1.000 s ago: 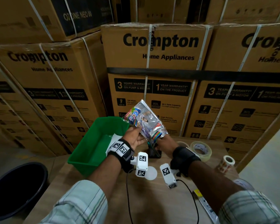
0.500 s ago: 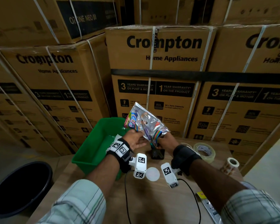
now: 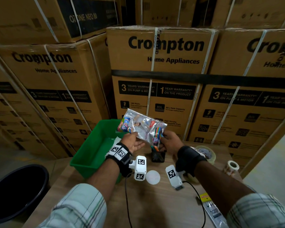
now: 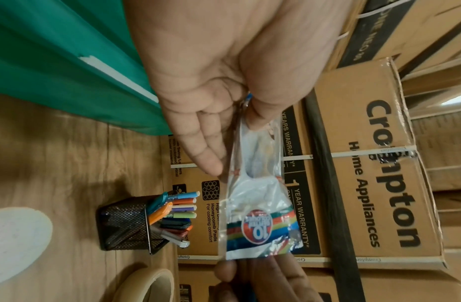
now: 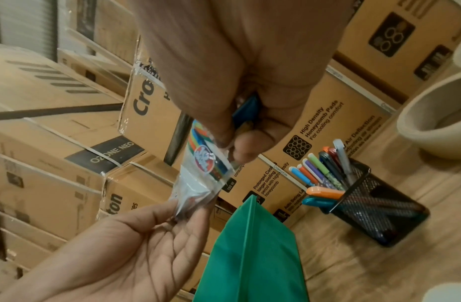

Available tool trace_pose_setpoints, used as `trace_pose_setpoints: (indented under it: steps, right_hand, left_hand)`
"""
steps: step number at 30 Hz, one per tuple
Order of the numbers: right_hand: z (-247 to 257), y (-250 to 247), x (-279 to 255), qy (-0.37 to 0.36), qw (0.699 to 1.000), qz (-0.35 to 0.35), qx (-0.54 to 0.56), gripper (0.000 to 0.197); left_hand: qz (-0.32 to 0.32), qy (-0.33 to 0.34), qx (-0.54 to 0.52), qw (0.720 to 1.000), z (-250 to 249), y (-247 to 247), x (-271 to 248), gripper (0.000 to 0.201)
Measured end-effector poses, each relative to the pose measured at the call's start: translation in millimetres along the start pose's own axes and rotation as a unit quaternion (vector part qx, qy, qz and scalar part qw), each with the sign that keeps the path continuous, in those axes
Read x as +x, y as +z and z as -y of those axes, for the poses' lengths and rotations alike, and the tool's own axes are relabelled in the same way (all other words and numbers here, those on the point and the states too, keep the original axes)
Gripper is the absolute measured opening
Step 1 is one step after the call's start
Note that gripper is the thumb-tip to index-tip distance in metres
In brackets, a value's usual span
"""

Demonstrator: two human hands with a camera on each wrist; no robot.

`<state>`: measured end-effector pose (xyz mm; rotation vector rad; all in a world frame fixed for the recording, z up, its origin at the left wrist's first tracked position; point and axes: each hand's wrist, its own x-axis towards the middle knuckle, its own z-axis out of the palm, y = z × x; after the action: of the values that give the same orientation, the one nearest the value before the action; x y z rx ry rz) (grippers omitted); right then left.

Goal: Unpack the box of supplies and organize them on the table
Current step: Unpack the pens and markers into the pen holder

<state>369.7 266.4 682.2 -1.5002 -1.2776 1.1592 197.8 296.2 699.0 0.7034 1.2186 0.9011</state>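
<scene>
Holding a shiny plastic packet [image 3: 142,127] up over the far middle of the wooden table [image 3: 155,208], both hands meet just in front of the stacked cardboard cartons [image 3: 156,66]. The left hand [image 3: 132,143] pinches the packet's left part between thumb and forefinger, its other fingers lying straight and loose with the palm turned up. The right hand [image 3: 170,142] has thumb and fingers curled tight round the packet's right end, where rainbow stripes and a round badge show. Seen from the left wrist, the packet [image 4: 257,206] stretches from one hand to the other, and the badge carries a "10".

Below the packet, toward 12 o'clock on the table, a black mesh pen cup [image 3: 158,156] stands upright, filled with coloured pens [image 5: 317,173]. At about 10 o'clock a green bin [image 3: 90,152] sits at the table's left edge, with something white lying inside. A white disc [image 3: 153,177] lies flat between the two wrists. Toward 2 o'clock there is a roll of clear packing tape [image 3: 206,151], and beyond it, at the right edge, a smaller roll of printed labels [image 3: 232,167]. At 5 o'clock a narrow packet with a yellow header [image 3: 211,209] lies near the right sleeve. A black tub [image 3: 18,191] stands on the floor at 8 o'clock.
</scene>
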Motion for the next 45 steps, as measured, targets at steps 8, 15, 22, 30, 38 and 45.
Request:
trace_pose_setpoints:
  steps: [8, 15, 22, 30, 38, 45]
  right_hand:
    - [3.0, -19.0, -6.8, -0.020, 0.993, 0.003, -0.116, 0.016]
    - [17.1, -57.6, -9.6, 0.009, 0.983, -0.003, -0.183, 0.014]
    - [5.5, -78.9, 13.0, 0.064, 0.883, 0.019, -0.465, 0.010]
    - [-3.7, -41.1, 39.0, 0.056, 0.799, 0.078, -0.594, 0.023]
    - [-14.2, -31.7, 61.6, 0.059, 0.731, 0.139, -0.665, 0.028]
    - [-21.4, -33.7, 71.3, 0.020, 0.772, 0.102, -0.627, 0.026]
  left_hand:
    - [-0.042, -0.035, -0.051, 0.997, 8.4, -7.7, 4.4, 0.035]
    - [-0.081, -0.045, -0.081, 0.992, 23.4, -19.3, 19.6, 0.037]
    - [-0.095, -0.037, -0.112, 0.989, 25.1, -21.9, 30.3, 0.031]
    - [-0.081, -0.024, -0.119, 0.989, 31.7, -17.4, 40.0, 0.012]
    - [-0.081, -0.024, -0.137, 0.987, 35.4, -21.6, 48.7, 0.018]
    - [-0.081, -0.012, -0.129, 0.988, 37.2, -18.4, 56.0, 0.036]
